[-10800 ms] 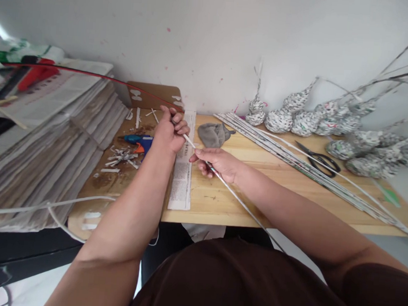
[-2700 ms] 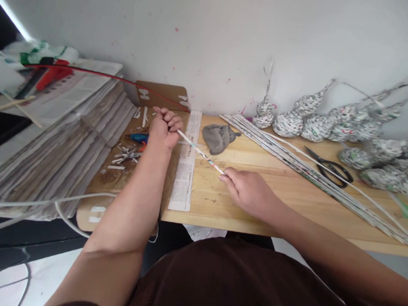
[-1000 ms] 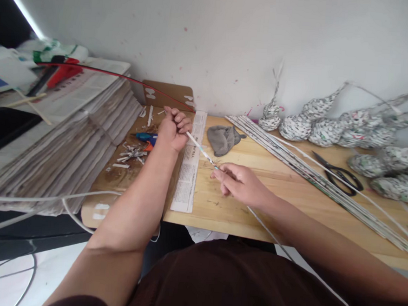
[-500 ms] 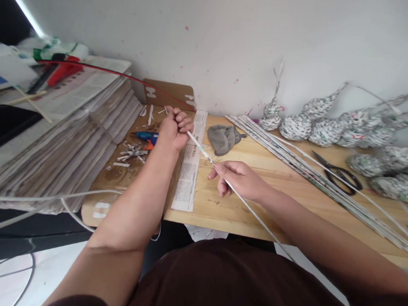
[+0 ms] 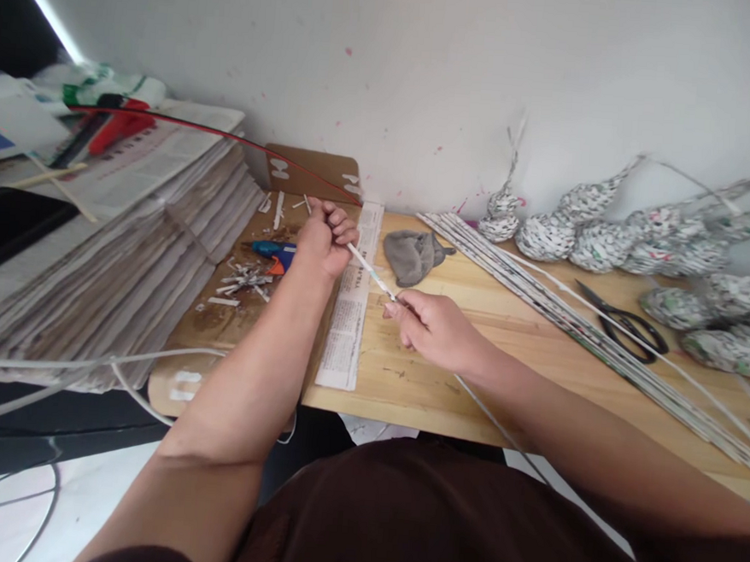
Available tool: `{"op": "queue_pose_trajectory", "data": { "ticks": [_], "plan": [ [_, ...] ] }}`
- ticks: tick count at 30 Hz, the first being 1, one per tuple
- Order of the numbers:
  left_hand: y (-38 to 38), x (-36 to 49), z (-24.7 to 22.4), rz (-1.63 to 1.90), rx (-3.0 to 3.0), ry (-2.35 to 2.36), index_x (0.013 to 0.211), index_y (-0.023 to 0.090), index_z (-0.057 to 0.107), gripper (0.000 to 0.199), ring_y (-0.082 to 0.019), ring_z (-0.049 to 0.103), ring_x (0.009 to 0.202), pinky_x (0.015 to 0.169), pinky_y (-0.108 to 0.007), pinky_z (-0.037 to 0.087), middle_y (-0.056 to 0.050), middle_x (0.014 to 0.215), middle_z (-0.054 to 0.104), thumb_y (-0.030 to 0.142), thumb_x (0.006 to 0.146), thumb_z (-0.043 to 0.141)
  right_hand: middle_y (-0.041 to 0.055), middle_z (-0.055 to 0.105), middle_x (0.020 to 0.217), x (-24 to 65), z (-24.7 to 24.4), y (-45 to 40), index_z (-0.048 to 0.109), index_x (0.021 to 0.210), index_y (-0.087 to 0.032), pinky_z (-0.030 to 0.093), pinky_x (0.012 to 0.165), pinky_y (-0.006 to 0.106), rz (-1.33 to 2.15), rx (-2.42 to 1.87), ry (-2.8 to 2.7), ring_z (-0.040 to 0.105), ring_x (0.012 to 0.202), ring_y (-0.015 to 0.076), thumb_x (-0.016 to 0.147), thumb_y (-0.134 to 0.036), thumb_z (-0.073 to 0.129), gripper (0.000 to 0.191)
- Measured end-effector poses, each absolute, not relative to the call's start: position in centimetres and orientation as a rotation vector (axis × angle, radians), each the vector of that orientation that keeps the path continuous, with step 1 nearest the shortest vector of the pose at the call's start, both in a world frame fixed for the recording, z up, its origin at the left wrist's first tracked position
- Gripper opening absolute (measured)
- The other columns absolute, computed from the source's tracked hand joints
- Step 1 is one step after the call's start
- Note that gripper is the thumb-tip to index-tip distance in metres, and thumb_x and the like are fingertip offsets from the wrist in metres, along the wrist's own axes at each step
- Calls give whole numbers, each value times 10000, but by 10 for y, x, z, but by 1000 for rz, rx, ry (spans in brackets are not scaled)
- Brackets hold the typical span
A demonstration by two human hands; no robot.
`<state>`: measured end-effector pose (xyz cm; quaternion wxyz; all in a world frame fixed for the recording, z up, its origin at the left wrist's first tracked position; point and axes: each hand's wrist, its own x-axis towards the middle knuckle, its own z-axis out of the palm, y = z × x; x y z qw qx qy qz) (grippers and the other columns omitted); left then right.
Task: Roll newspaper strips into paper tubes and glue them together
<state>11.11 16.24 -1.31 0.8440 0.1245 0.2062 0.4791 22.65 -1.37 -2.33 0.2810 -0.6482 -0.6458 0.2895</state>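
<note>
At the centre of the frame, a slim paper stick (image 5: 371, 268) slants between the left hand (image 5: 326, 239), its fingers curled closed around the upper part, and the right hand (image 5: 439, 327), pinching lower down with thumb and fingers. The visible stretch looks tightly rolled; the rest I cannot judge. Right of centre, a bundle of sticks (image 5: 522, 289) seems finished, while a newspaper strip (image 5: 343, 347) near the middle lies flat, unrolled.

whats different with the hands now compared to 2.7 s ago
The right hand has moved closer to the left hand along the thin paper stick, so a shorter length shows between them. Both hands held it then and do now. The grey cloth and glue gun stayed put.
</note>
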Motion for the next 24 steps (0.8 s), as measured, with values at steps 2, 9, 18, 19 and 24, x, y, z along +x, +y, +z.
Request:
{"op": "queue_pose_trajectory", "data": {
  "ticks": [2, 9, 18, 19, 24],
  "plan": [
    [163, 111, -14, 1017, 244, 421, 579, 186, 370, 430, -44, 276, 300, 278, -155, 193, 75, 425, 304, 426, 935, 392, 3, 594, 576, 226, -23, -11, 611, 827, -184, 378, 589, 267, 633, -1768, -1792, 539, 520, 123, 933, -345, 437, 259],
    [163, 112, -14, 1014, 227, 411, 587, 187, 359, 436, -41, 276, 302, 283, -149, 184, 76, 424, 296, 453, 933, 365, -18, 529, 486, 227, -25, -6, 567, 898, -165, 372, 455, 241, 1406, -1540, -1382, 541, 422, 129, 967, -438, 274, 406],
    [162, 113, -15, 1029, 221, 425, 601, 188, 350, 440, -41, 272, 305, 288, -142, 181, 76, 427, 290, 475, 933, 335, -1, 543, 558, 225, -31, -2, 562, 782, -183, 379, 544, 249, 804, -1687, -1602, 529, 523, 127, 943, -369, 390, 301],
    [162, 113, -15, 1026, 216, 415, 600, 188, 346, 440, -42, 273, 305, 287, -143, 182, 76, 428, 289, 473, 935, 333, -23, 501, 511, 224, -32, -1, 541, 795, -187, 379, 509, 244, 985, -1622, -1496, 507, 468, 120, 957, -381, 343, 321],
    [161, 114, -14, 1033, 215, 433, 600, 186, 354, 442, -39, 262, 304, 287, -145, 176, 77, 431, 280, 479, 931, 336, -36, 505, 511, 224, -29, 5, 533, 844, -180, 378, 445, 230, 1358, -1484, -1317, 524, 436, 118, 942, -455, 367, 336]
  ]
}}
